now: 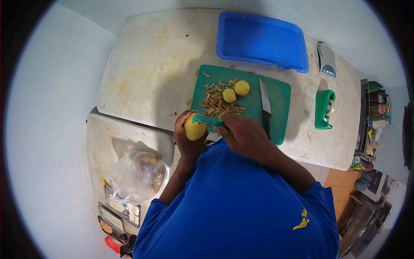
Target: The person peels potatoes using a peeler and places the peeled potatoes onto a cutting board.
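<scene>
My left hand [186,140] is closed around a peeled-looking yellow potato [195,130] at the near edge of the table. In my right hand [243,133] is a green-handled peeler [208,120], its head touching the top of that potato. Just beyond both hands lies a green cutting board [279,97]. Brown peelings [215,102] are heaped on its left part. Two more yellow potatoes, a larger one [242,88] and a smaller one [229,95], rest beside the heap. A knife [265,103] with a black handle lies on the board's right side.
A blue tray [263,39] stands behind the board. To the right are a kitchen scale [327,58] and a green tape dispenser [324,109]. On the left side table sit a clear plastic bag [140,177] with brown contents and several dark trays [123,207].
</scene>
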The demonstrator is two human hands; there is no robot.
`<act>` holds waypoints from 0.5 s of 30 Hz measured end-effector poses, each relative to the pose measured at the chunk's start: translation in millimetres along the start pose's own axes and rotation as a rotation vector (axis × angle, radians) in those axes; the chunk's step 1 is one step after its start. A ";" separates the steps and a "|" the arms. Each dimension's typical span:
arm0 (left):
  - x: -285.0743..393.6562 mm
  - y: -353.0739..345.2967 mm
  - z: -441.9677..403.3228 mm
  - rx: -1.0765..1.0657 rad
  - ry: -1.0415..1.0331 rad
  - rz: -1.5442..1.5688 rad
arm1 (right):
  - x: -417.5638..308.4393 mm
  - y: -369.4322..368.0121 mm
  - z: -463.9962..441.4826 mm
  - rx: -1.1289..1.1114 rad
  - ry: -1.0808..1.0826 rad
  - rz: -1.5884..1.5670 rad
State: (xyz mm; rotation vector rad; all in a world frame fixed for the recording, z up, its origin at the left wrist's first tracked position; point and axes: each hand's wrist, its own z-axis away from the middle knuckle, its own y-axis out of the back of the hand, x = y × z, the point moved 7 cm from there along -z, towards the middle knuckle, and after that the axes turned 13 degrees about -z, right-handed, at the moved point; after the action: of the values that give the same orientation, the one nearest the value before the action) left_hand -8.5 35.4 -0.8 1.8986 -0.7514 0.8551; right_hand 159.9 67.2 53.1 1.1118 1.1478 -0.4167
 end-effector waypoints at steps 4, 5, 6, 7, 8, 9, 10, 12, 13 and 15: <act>0.3 -3.8 1.4 -0.004 -0.038 0.031 | -7.7 -0.6 -0.1 -0.005 0.021 0.035; 1.2 -3.4 1.8 -0.017 -0.051 0.007 | -8.5 -0.2 0.3 -0.003 0.026 0.043; 2.3 -3.5 1.9 -0.031 -0.062 -0.017 | -9.6 0.3 0.6 -0.002 0.032 0.051; 2.4 -3.7 1.1 -0.035 -0.048 -0.011 | -11.4 1.3 1.3 -0.006 0.029 0.055; 3.1 -4.0 0.6 -0.041 -0.033 -0.005 | -14.1 2.7 2.3 -0.009 0.024 0.059; 3.6 -3.8 0.5 -0.046 -0.017 0.000 | -15.1 2.8 3.1 -0.015 0.019 0.062; 5.6 -2.9 0.3 -0.045 -0.026 -0.015 | -15.4 2.6 3.5 0.000 0.028 0.054; 9.1 -3.7 -1.2 -0.042 -0.048 -0.040 | -13.6 2.6 3.5 0.031 0.048 0.042; 7.5 -4.0 1.1 -0.032 -0.045 -0.060 | -9.0 2.5 3.8 0.043 0.020 0.038; 3.5 -3.4 7.5 -0.010 -0.043 -0.099 | 5.2 0.7 3.4 0.072 -0.032 0.032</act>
State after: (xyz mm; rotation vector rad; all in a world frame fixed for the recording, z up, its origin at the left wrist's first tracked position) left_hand -1.9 29.5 -2.4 1.9333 -0.6806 0.7500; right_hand 164.2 65.8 48.9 1.1811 1.0931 -0.4524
